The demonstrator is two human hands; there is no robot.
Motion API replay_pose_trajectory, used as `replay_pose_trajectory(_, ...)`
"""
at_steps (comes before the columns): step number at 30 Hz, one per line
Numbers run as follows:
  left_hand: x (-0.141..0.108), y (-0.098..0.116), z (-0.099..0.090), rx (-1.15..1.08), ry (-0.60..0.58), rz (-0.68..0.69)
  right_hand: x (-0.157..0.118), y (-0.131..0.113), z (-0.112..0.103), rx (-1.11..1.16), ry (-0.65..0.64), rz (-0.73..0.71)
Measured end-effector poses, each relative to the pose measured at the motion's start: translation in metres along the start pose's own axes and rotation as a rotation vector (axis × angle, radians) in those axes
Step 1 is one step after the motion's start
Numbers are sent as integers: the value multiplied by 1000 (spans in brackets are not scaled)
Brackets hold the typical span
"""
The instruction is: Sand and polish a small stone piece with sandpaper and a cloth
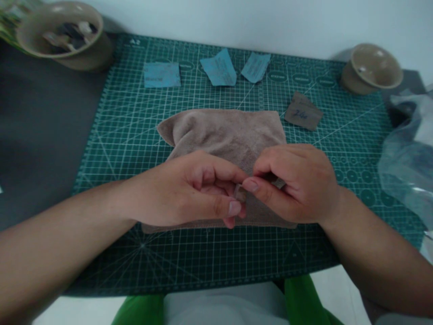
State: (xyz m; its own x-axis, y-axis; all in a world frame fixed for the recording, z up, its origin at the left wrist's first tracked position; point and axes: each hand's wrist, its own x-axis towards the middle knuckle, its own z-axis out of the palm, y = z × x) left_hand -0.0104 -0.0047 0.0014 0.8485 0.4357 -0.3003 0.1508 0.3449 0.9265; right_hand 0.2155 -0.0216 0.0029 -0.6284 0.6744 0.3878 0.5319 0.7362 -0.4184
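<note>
Between the thumb and fingers of my left hand (189, 194) sits a small, pale brownish piece (240, 193); its kind is hard to make out. My right hand (294, 180) is closed in a pinch, its thumb tip touching that piece. A greyish edge of something shows inside the right hand's curled fingers, mostly hidden. Both hands meet just above a brown cloth (230, 131), which lies folded and wrinkled on a green cutting mat (118, 135).
Three torn blue sheets (162, 75) with print lie along the mat's back. A grey-brown scrap (303, 111) with handwriting lies behind my right hand. A beige pot (64, 31) with dark and pale pieces stands back left, a smaller pot (370, 67) back right. Clear plastic (409, 158) lies right.
</note>
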Motion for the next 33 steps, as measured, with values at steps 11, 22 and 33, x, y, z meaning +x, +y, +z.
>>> replay_pose_trajectory(11,2,-2,0,-54,58,42,2,12,-10,-119,240,156)
replay_pose_trajectory(22,4,-5,-5,36,73,77,-5,96,-35,-417,329,627)
replay_pose_trajectory(33,10,-10,-7,137,103,118,-3,105,-21,-421,141,620)
